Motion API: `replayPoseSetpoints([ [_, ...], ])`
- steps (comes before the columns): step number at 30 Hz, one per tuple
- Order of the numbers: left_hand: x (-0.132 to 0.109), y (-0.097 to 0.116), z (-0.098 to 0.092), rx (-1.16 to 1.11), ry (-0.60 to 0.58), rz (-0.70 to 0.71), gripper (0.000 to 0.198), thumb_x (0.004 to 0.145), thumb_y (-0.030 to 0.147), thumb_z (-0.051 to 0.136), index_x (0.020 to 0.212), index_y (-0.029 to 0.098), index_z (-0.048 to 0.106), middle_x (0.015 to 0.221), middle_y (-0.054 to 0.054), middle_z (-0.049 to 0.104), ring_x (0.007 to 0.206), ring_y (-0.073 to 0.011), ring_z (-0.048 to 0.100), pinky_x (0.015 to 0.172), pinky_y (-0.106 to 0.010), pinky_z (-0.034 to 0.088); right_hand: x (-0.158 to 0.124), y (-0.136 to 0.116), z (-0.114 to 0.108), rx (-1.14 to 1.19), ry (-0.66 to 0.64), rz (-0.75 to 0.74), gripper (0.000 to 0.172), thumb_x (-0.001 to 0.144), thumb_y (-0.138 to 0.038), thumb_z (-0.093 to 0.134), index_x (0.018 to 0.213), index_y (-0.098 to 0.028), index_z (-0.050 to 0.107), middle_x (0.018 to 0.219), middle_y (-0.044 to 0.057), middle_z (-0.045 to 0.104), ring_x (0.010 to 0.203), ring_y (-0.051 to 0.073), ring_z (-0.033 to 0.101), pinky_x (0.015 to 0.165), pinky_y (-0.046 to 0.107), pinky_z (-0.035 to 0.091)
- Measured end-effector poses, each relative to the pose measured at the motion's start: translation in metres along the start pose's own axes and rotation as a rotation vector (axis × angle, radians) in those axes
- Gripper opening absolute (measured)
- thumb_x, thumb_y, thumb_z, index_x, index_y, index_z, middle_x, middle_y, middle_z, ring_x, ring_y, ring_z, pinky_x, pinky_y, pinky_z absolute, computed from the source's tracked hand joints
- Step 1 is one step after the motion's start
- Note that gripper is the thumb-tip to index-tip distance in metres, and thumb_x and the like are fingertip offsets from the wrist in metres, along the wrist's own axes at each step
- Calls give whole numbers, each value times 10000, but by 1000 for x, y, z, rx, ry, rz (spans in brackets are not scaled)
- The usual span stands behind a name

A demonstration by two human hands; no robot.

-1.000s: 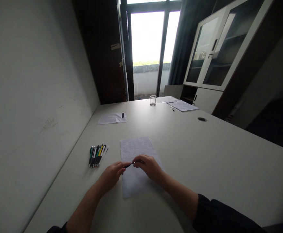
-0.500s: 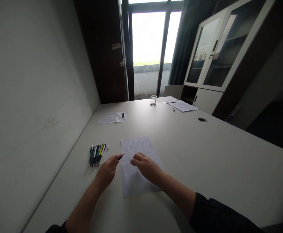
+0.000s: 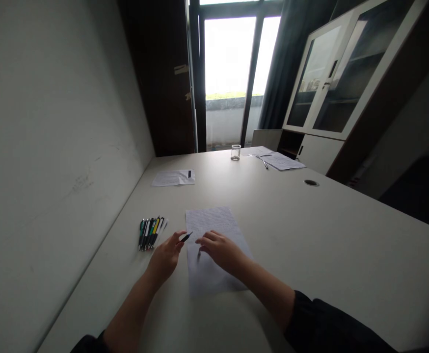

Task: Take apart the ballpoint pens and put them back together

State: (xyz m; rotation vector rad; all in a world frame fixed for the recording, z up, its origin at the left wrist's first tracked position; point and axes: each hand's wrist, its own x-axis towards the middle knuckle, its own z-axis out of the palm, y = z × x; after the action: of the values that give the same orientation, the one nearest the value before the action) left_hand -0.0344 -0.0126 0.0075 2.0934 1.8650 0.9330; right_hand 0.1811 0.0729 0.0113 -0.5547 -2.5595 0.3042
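Note:
My left hand (image 3: 166,254) is closed around a dark pen (image 3: 186,237), its tip pointing up and to the right over the left edge of a written sheet of paper (image 3: 214,279). Above the middle of that sheet, my right hand (image 3: 219,248) has its fingers apart, thumb and forefinger separated. A small, blurred grey piece (image 3: 199,254) shows just below the right thumb; I cannot make out what it is or whether it touches the thumb. Left of my left hand, several pens (image 3: 151,233) lie side by side in a row on the white table (image 3: 310,255).
Farther back are another sheet (image 3: 173,178) with a dark strip, a clear glass (image 3: 235,152), and a stack of papers (image 3: 282,161) with a pen (image 3: 265,165) beside it. A round cable hole (image 3: 311,183) is at the right. A wall (image 3: 70,147) borders the table's left side.
The fingers of my right hand have spread, and the small grey piece now shows under them. The pen in my left hand shows more of its length. The view has shifted slightly.

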Motion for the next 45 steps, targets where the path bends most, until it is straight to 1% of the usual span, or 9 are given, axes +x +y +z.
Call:
replayPoseSetpoints([
  [4, -2, 9, -1, -102, -86, 69, 281, 933, 173, 436, 1182, 229, 553, 946, -30, 681, 783, -144, 634, 672, -220, 462, 1, 2, 2, 260, 140, 200, 221, 908, -263, 637, 1123, -212, 645, 962, 50, 660, 784, 144, 637, 738, 260, 509],
  [9, -1, 14, -3, -131, -129, 97, 252, 935, 172, 444, 1144, 223, 575, 991, -45, 681, 874, -169, 630, 747, -255, 477, 0, -2, 2, 360, 133, 213, 98, 909, -253, 630, 895, -200, 711, 817, 21, 671, 723, 135, 614, 682, 244, 462],
  [15, -1, 15, -4, -154, -160, 103, 251, 936, 178, 458, 1143, 230, 589, 1009, -45, 685, 897, -171, 635, 780, -262, 491, 0, -5, -2, 480, 160, 267, 66, 875, -245, 662, 888, -197, 704, 825, 14, 692, 726, 133, 613, 674, 234, 457],
  [23, 0, 8, -2, -127, -155, 164, 436, 925, 118, 420, 1326, 258, 518, 964, -44, 642, 780, -135, 578, 716, -241, 491, -3, -1, -6, 658, 225, 382, 87, 869, -251, 639, 837, -183, 683, 717, -6, 671, 654, 121, 604, 633, 232, 468],
  [28, 0, 4, -1, -86, -146, 167, 489, 907, 64, 377, 1323, 269, 534, 868, -25, 587, 728, -123, 537, 701, -225, 473, -8, 6, -8, 756, 328, 456, 146, 865, -316, 626, 859, -172, 651, 693, 4, 653, 651, 145, 631, 629, 259, 517],
  [30, -1, 2, -1, -71, -139, 154, 495, 903, 57, 367, 1312, 276, 539, 848, -17, 569, 718, -122, 531, 700, -225, 467, -10, 8, -9, 702, 370, 459, 146, 874, -317, 612, 868, -176, 646, 701, 8, 652, 645, 147, 635, 629, 265, 524],
  [33, 0, 0, 1, -41, -107, 132, 496, 899, 55, 362, 1308, 277, 534, 838, -9, 559, 711, -124, 529, 691, -226, 458, -13, 9, -11, 470, 394, 403, 85, 888, -249, 588, 877, -187, 646, 776, 20, 659, 677, 139, 626, 671, 263, 518],
  [40, 0, -1, 1, -10, -89, 110, 480, 905, 73, 365, 1307, 281, 527, 847, -4, 564, 723, -128, 532, 698, -230, 453, -19, 3, -9, -178, -16, 86, 134, 924, -121, 529, 906, -180, 649, 884, 55, 624, 844, 170, 585, 752, 268, 473],
  [45, 0, 0, 1, -3, -94, 123, 481, 905, 73, 365, 1312, 274, 525, 863, -13, 577, 731, -130, 537, 694, -230, 457, -19, -7, -12, -340, -146, -50, 135, 918, -98, 527, 876, -170, 634, 895, 63, 601, 825, 190, 533, 662, 280, 451],
])
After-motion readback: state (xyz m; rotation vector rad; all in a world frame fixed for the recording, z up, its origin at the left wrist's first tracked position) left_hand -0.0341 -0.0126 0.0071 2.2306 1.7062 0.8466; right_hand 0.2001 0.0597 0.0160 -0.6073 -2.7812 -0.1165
